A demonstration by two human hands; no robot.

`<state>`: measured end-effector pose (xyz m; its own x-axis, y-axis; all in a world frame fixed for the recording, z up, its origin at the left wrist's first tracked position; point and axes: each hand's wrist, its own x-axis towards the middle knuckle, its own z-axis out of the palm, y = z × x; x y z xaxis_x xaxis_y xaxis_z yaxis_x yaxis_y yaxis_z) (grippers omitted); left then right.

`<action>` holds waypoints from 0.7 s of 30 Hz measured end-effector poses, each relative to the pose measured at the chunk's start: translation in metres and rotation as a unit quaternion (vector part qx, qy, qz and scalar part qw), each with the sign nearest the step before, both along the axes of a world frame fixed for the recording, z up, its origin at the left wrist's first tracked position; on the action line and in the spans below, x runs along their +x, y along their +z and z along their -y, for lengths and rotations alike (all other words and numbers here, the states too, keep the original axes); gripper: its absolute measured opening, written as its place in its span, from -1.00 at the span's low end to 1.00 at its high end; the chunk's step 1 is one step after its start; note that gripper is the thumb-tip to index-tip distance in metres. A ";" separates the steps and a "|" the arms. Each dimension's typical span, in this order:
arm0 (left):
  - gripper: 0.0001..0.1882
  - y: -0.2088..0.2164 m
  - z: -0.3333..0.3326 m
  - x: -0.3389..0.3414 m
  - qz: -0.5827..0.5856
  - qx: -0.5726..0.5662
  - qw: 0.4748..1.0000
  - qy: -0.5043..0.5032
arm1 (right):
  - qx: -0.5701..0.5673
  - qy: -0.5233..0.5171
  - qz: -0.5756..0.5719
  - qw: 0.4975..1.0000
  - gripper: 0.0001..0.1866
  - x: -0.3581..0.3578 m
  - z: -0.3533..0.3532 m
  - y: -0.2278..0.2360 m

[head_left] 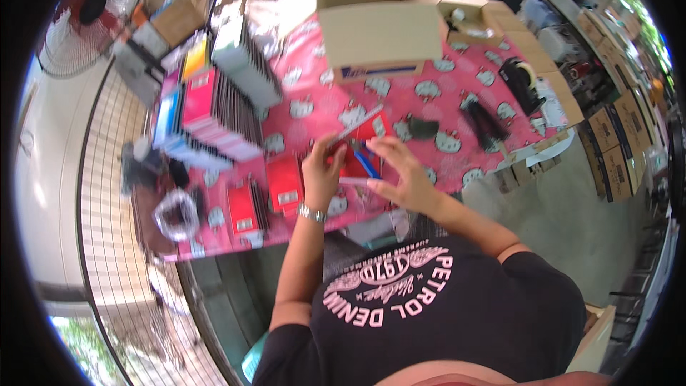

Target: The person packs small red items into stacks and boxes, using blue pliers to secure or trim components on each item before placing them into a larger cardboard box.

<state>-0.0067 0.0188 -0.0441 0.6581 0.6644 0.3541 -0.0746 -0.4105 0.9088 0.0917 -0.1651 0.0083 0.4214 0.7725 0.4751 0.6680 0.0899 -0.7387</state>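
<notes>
A red-covered booklet or folder (374, 126) lies before me, partly hidden by my hands. My left hand (321, 175) has its fingers closed on the booklet's left side; a silver wristwatch (312, 213) is on that wrist. My right hand (406, 175) is curled round a small tool with blue handles (367, 164), with pliers-like jaws pointing toward my left fingers. The exact kind of tool is hard to make out. More red booklets (284, 182) lie just left of my left hand, and a small upright stack of red ones (245, 211) is further left.
Tall stacks of pink (207, 104), white (239, 57) and blue booklets (168, 125) stand at the left. An open cardboard box (382, 32) is at the back. A black tape dispenser (522, 86) and dark strips (484, 123) lie at the right. A fan (91, 11) stands far left.
</notes>
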 end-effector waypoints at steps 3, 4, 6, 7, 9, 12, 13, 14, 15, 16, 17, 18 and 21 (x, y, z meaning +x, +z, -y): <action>-0.78 -0.001 0.000 0.004 -0.002 -0.102 0.994 -0.029 | -0.036 -0.018 0.073 0.996 -0.28 0.002 -0.001 -0.006; -0.78 -0.002 0.000 0.001 0.001 -0.105 0.994 -0.026 | -0.043 -0.023 0.113 0.992 -0.27 -0.001 -0.002 -0.007; -0.77 -0.001 0.003 -0.004 0.012 -0.107 0.994 -0.022 | -0.042 -0.025 0.136 0.989 -0.29 -0.008 -0.003 -0.009; -0.77 -0.004 0.004 -0.005 0.011 -0.104 0.994 -0.018 | -0.041 -0.027 0.151 0.987 -0.30 -0.009 -0.002 -0.009; -0.77 -0.009 0.001 -0.003 0.007 -0.096 0.995 -0.011 | -0.038 -0.024 0.154 0.987 -0.29 -0.009 -0.003 -0.010; -0.79 -0.014 0.004 -0.001 0.029 -0.122 0.992 -0.009 | -0.051 -0.040 0.172 0.983 -0.30 -0.012 0.000 -0.010; -0.80 -0.014 0.005 0.000 0.040 -0.138 0.990 -0.011 | -0.058 -0.049 0.183 0.980 -0.30 -0.013 0.000 -0.008; -0.80 -0.013 0.006 0.000 0.042 -0.125 0.991 -0.009 | -0.056 -0.051 0.191 0.979 -0.32 -0.015 0.001 -0.007; -0.81 -0.014 0.006 -0.003 0.042 -0.113 0.993 -0.005 | -0.055 -0.050 0.197 0.978 -0.33 -0.018 0.002 -0.005; -0.81 -0.015 0.007 -0.005 0.042 -0.100 0.994 0.000 | -0.054 -0.050 0.203 0.976 -0.35 -0.021 0.002 -0.004; -0.81 -0.016 0.007 -0.007 0.039 -0.082 0.996 0.008 | -0.050 -0.026 0.135 0.989 -0.38 -0.022 0.002 -0.004; -0.81 -0.013 0.008 -0.006 0.033 -0.062 0.997 0.013 | -0.045 -0.004 0.062 0.997 -0.42 -0.022 0.000 -0.003; -0.81 -0.004 0.015 -0.019 0.009 0.017 0.999 0.039 | -0.116 0.131 -0.467 0.867 -0.53 -0.018 0.006 0.003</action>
